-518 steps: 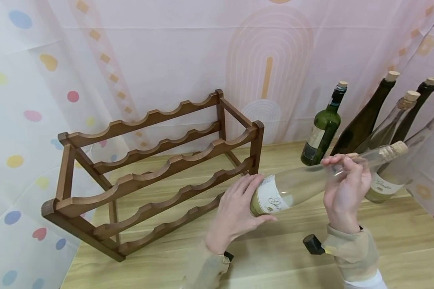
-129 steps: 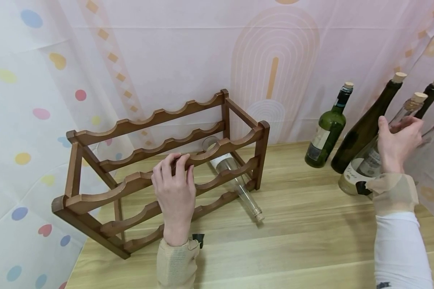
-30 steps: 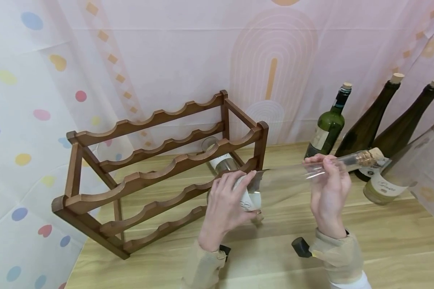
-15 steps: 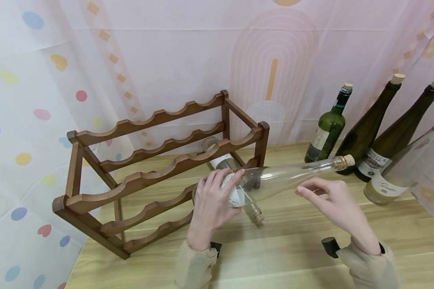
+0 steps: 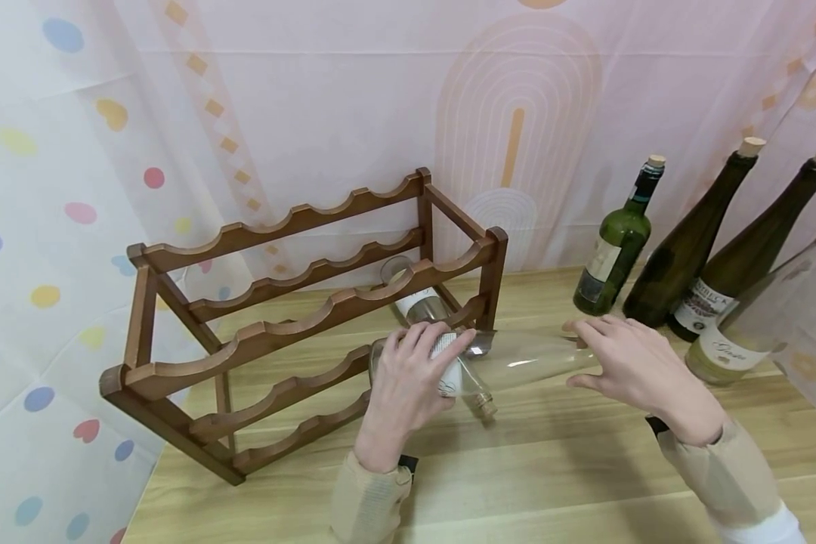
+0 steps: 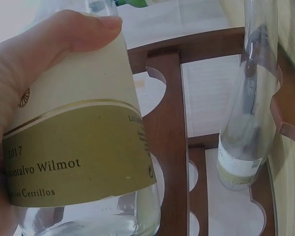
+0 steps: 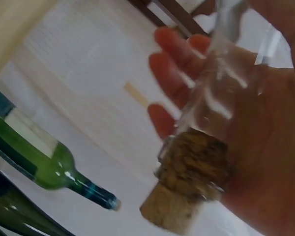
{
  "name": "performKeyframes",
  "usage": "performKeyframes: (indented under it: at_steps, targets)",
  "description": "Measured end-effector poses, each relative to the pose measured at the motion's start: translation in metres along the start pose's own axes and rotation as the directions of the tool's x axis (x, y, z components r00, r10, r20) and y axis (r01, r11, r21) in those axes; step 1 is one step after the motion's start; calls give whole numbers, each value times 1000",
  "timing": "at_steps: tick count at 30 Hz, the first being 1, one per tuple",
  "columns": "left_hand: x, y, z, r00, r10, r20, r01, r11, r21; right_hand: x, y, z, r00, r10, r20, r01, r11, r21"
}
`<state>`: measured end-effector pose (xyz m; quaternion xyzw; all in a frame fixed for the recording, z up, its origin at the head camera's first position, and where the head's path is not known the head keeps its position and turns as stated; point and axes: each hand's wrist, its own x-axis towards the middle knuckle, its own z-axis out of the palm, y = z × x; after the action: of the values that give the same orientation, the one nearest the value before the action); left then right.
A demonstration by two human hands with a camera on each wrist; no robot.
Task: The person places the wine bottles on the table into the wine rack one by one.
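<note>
Left hand (image 5: 408,378) clamps the bottle's (image 5: 533,363) base, lying sideways in front of the rack (image 5: 333,306); right hand's (image 5: 635,370) fingers and thumb stand apart around the neck; if the left slips, it could strike the lower bottle (image 6: 243,137); a rightward swing could topple the 4 standing bottles (image 5: 687,234); the rack crowds the base; bare table (image 5: 537,483) lies toward the person.

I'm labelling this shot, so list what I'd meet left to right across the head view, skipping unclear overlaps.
Wooden rack, held clear bottle, shorter green bottle, first dark bottle, second dark bottle.
</note>
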<state>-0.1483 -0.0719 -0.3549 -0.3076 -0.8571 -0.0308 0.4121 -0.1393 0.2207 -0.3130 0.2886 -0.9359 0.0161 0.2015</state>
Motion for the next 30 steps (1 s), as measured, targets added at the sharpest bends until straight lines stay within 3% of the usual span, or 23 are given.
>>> performKeyframes:
  at_steps: [7,17,25,30]
  targets:
    - [0,2,-4,998,19,64,-20,1000,13,2,3,8,995,-14,102,2,992,123]
    - [1,6,-8,993,25,112,-25,1000,-8,-9,1,17,1000,-1,25,-3,988,153]
    - [0,9,-10,979,23,202,-5,996,-89,-23,-3,22,996,49,70,-64,973,223]
    - [-1,6,-11,968,18,250,32,981,-193,-29,-9,26,993,88,73,-102,971,214]
